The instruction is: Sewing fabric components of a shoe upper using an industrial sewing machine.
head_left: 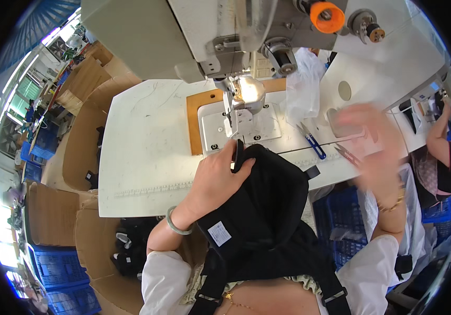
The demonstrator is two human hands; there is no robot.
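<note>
My left hand (pixel 217 178) is closed on the edge of a black fabric piece (pixel 267 194), pinching a narrow folded strip between thumb and fingers just in front of the sewing machine's needle area (pixel 230 118). The fabric drapes down toward my lap and bears a white label (pixel 219 233). Off to the right, my right hand (pixel 375 144) is smeared by motion over the table, away from the fabric. Small scissors with a reddish handle (pixel 347 155) lie beside it; whether it touches them is unclear. Nearer the machine lie blue-handled thread snips (pixel 313 143).
The white sewing table (pixel 146 142) carries a printed ruler (pixel 152 189) along its front. A clear plastic bag (pixel 304 84) hangs beside the machine head. Cardboard boxes (pixel 91 236) and blue crates (pixel 60 268) stand left, another blue crate (pixel 341 220) below right. Another person (pixel 441 152) sits far right.
</note>
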